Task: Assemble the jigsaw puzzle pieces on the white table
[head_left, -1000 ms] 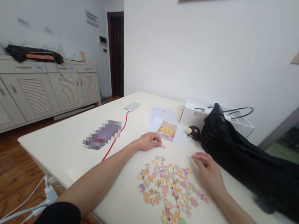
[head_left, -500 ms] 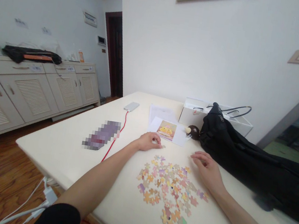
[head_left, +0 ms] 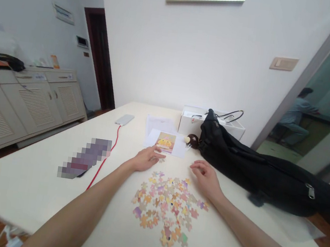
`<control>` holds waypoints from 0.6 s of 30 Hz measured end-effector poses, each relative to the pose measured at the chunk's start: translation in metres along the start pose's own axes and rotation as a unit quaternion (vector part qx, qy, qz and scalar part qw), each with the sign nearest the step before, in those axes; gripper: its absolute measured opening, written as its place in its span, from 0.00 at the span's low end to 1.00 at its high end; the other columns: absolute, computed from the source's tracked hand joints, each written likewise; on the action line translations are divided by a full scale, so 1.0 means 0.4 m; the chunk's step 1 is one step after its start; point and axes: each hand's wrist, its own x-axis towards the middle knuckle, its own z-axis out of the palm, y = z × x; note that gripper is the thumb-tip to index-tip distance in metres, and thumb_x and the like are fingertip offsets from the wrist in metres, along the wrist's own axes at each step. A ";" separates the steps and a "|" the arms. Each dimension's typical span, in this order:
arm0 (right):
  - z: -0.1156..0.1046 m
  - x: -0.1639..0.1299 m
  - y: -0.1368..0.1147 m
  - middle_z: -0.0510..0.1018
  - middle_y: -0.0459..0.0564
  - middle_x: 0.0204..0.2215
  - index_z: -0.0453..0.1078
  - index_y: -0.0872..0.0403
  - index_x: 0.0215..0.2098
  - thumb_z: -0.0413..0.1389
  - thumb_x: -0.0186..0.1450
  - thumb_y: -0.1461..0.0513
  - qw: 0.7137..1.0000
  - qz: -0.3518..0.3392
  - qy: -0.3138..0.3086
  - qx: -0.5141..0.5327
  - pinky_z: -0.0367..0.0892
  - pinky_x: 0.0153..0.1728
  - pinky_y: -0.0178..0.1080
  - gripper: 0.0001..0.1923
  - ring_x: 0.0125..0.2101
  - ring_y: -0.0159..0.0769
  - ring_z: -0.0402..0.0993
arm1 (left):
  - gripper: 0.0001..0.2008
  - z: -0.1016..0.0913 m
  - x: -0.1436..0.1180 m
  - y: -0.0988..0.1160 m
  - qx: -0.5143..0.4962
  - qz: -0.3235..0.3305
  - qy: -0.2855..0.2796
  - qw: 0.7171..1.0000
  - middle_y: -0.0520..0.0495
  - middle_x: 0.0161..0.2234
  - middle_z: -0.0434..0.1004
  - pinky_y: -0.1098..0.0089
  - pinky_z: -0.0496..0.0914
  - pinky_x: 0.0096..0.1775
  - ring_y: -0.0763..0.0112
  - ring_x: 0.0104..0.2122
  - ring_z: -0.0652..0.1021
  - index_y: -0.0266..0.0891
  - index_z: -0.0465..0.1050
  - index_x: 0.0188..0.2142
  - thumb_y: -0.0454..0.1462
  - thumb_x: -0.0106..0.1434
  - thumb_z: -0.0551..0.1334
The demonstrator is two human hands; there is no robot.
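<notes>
My left hand has its fingers stretched out and apart, the tips beside a pale puzzle piece lying on the table. To the right, my right hand hovers low over the table with thumb and fingertips drawn together; whatever is between them, if anything, is too small to make out. Below both hands spreads a loose heap of puzzle pieces in yellow, pink, purple, green and orange. Beyond the left hand lies a sheet with a printed picture of a yellow cartoon figure.
A black bag lies along the table's right side, before a white box. At left are a pixelated purple object, a red cable and a pale flat device. Another person sits in the room beyond.
The camera view has swung right. My left fingers have straightened from a curl and let go of the pale piece at their tips. My right hand stays near the heap's far right.
</notes>
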 end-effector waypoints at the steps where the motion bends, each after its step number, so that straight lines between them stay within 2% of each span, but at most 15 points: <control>1: 0.000 -0.001 0.000 0.74 0.53 0.41 0.76 0.52 0.27 0.52 0.57 0.61 1.000 0.000 0.000 0.001 0.64 0.48 0.45 0.10 0.43 0.43 0.71 | 0.17 0.002 0.000 0.005 0.007 -0.002 0.000 1.000 0.48 0.56 0.66 0.61 0.62 0.58 0.63 0.52 0.70 0.48 0.76 0.50 0.35 0.66 0.53; 7: 0.000 -0.008 -0.011 0.74 0.52 0.41 0.75 0.53 0.27 0.51 0.58 0.64 1.000 0.000 -0.001 0.003 0.62 0.51 0.44 0.10 0.44 0.42 0.71 | 0.13 0.018 0.013 0.033 -0.010 -0.001 0.043 0.999 0.49 0.48 0.72 0.65 0.67 0.51 0.64 0.47 0.74 0.44 0.78 0.41 0.34 0.61 0.57; 12: 0.003 -0.013 -0.020 0.74 0.52 0.41 0.76 0.53 0.27 0.51 0.58 0.66 1.000 0.012 -0.011 -0.020 0.62 0.49 0.43 0.11 0.45 0.42 0.70 | 0.06 0.024 0.020 0.042 -0.027 0.030 0.055 0.998 0.48 0.40 0.73 0.67 0.69 0.46 0.65 0.41 0.74 0.39 0.73 0.34 0.33 0.59 0.57; 14: 0.003 -0.014 -0.023 0.74 0.52 0.41 0.76 0.53 0.28 0.51 0.58 0.66 0.999 0.015 -0.015 -0.028 0.62 0.49 0.42 0.11 0.45 0.41 0.69 | 0.08 0.025 0.018 0.044 -0.008 0.023 0.051 0.998 0.47 0.41 0.73 0.65 0.69 0.46 0.64 0.42 0.74 0.39 0.72 0.36 0.33 0.59 0.57; 18: 0.001 -0.016 -0.027 0.74 0.52 0.41 0.76 0.53 0.28 0.52 0.58 0.67 0.999 0.014 -0.025 -0.039 0.62 0.48 0.42 0.10 0.45 0.41 0.70 | 0.19 0.027 0.013 0.046 0.010 0.034 0.038 0.999 0.46 0.51 0.70 0.62 0.67 0.51 0.61 0.49 0.72 0.43 0.71 0.51 0.33 0.62 0.54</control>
